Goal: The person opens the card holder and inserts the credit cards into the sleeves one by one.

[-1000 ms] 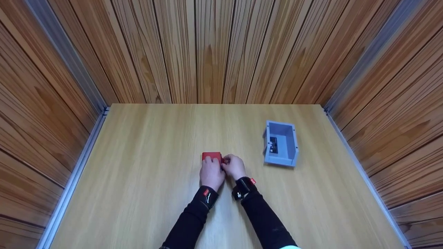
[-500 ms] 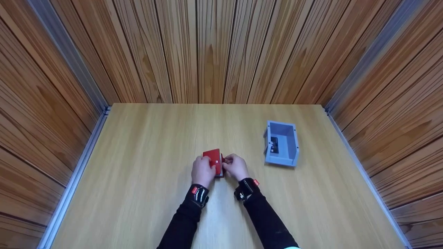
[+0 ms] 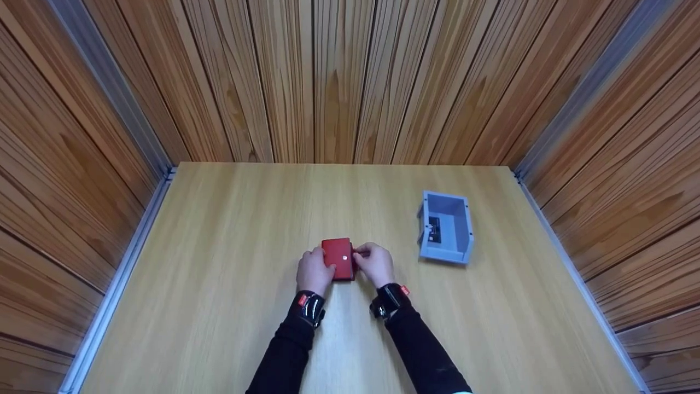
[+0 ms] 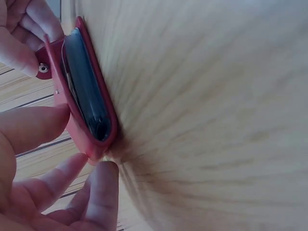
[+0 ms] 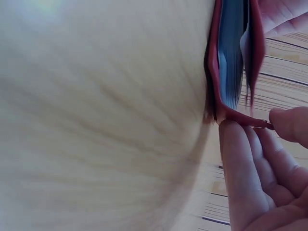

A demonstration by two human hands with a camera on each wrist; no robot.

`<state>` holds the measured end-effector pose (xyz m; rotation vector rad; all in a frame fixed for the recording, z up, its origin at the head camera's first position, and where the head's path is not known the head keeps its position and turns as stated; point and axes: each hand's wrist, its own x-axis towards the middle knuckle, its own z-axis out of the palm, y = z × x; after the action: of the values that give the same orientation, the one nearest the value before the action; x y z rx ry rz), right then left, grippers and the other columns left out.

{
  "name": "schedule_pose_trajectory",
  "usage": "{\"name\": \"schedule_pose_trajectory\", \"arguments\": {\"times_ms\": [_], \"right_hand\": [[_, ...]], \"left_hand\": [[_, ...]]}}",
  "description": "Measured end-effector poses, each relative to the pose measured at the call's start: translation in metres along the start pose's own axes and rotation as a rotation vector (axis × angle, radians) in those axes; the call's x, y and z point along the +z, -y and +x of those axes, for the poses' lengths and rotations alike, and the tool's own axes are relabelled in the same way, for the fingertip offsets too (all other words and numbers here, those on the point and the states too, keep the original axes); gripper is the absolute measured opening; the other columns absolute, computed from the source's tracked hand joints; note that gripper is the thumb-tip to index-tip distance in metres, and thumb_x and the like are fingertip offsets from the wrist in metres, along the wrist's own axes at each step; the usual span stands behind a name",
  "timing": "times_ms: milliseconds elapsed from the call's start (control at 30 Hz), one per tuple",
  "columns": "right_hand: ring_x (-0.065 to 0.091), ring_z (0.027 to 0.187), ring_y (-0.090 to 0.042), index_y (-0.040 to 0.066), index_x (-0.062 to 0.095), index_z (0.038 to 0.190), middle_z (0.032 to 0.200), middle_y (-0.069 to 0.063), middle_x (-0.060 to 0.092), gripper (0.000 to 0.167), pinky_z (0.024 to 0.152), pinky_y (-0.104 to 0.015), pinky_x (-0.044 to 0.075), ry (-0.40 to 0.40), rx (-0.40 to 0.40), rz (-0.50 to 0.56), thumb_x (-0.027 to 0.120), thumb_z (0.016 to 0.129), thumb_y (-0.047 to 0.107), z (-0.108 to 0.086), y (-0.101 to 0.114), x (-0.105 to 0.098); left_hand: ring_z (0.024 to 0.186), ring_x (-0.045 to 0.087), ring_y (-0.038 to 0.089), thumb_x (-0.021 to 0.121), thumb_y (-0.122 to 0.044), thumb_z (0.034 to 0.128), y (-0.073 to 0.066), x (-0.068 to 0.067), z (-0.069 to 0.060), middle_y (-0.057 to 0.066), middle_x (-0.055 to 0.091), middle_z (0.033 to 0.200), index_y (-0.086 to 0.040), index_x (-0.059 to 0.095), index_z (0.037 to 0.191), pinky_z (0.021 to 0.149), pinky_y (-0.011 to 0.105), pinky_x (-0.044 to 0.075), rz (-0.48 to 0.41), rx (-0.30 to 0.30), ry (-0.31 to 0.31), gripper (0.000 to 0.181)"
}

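Observation:
A small red card holder (image 3: 337, 258) with a snap stud on its cover lies on the table in the head view. Clear sleeves (image 4: 86, 86) show between its covers in the left wrist view. My left hand (image 3: 315, 271) grips the spine side, thumb on the top cover and fingers at the spine. On the opposite side, my right hand (image 3: 376, 264) pinches the closing strap (image 5: 245, 119) between thumb and fingers. The strap sticks out unfastened, and its snap faces the left wrist camera. The top cover stands slightly raised from the sleeves.
A blue-grey open bin (image 3: 444, 256) stands to the right on the wooden table (image 3: 246, 219), with a dark patch (image 3: 434, 229) inside, too small to identify. Wood-panelled walls (image 3: 339, 82) enclose the table at the back and sides.
My left hand has moved from on top of the card holder to its left side, uncovering the cover. The cover tilted up, then came down flatter. My right hand has stayed at the strap.

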<state>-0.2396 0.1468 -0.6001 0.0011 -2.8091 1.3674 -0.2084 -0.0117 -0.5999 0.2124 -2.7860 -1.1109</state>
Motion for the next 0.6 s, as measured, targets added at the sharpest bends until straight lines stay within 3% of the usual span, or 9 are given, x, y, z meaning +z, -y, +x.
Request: {"name": "schedule_pose_trajectory", "arguments": {"times_ms": [367, 600], "right_hand": [[0.067, 0.085, -0.024, 0.004, 0.077, 0.093, 0.087, -0.005, 0.072, 0.013, 0.078, -0.039, 0.051, -0.039, -0.196, -0.222, 0.076, 0.084, 0.013, -0.007, 0.007, 0.010], [0.068, 0.089, -0.028, 0.003, 0.077, 0.096, 0.092, -0.010, 0.072, 0.014, 0.080, -0.042, 0.052, -0.052, -0.214, -0.299, 0.075, 0.084, 0.009, -0.010, 0.012, 0.013]], "left_hand": [[0.085, 0.062, 0.035, 0.083, -0.010, 0.0757, 0.002, 0.003, 0.003, 0.018, 0.062, 0.089, 0.004, 0.064, 0.102, 0.075, 0.047, 0.049, -0.013, 0.016, 0.006, 0.035], [0.085, 0.061, 0.034, 0.084, -0.009, 0.0755, 0.002, 0.003, 0.004, 0.017, 0.063, 0.088, 0.004, 0.065, 0.101, 0.075, 0.047, 0.049, -0.020, 0.013, 0.003, 0.034]]}}
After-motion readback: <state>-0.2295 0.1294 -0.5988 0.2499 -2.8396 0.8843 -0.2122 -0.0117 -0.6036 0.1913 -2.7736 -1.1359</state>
